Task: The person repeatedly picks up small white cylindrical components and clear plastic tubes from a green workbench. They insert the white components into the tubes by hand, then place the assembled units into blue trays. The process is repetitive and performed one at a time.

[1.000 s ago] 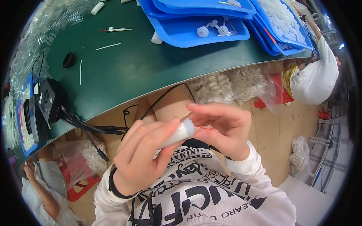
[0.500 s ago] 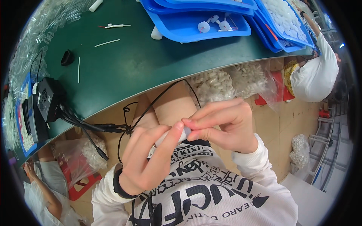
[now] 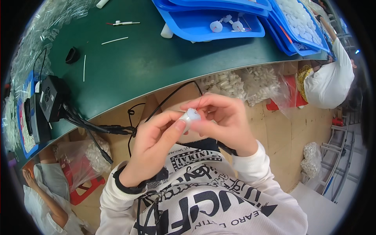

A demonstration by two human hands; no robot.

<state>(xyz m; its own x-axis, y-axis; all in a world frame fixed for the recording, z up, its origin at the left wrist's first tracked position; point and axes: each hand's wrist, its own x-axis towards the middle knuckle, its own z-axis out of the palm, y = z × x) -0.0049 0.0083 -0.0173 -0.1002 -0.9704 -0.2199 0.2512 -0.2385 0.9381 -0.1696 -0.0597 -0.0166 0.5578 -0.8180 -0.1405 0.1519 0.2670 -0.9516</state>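
Note:
Above my lap, my left hand (image 3: 158,139) is closed round a short white plastic tube (image 3: 185,120), thumb and fingers along its sides. A pale, translucent cap-like piece (image 3: 192,114) sits at the tube's upper end. Bent round that end are the fingers of my right hand (image 3: 221,117), with its thumb smeared by motion against the tube. A thin red wire (image 3: 199,102) shows by the right fingertips; whether they pinch it I cannot tell. Part of the tube is hidden behind both hands.
On the green table (image 3: 133,66) lie thin white sticks (image 3: 114,40), a wired white part (image 3: 123,23) and a black ring-shaped piece (image 3: 72,55). Blue trays (image 3: 219,36) stand at the back. Black cables (image 3: 113,131) hang over the table edge near my left hand. Co-workers sit at both sides.
Both hands have moved up toward the table, and the tube has tilted more upright. My right fingers have spread from a pinch at its end to round it. The red wire now shows.

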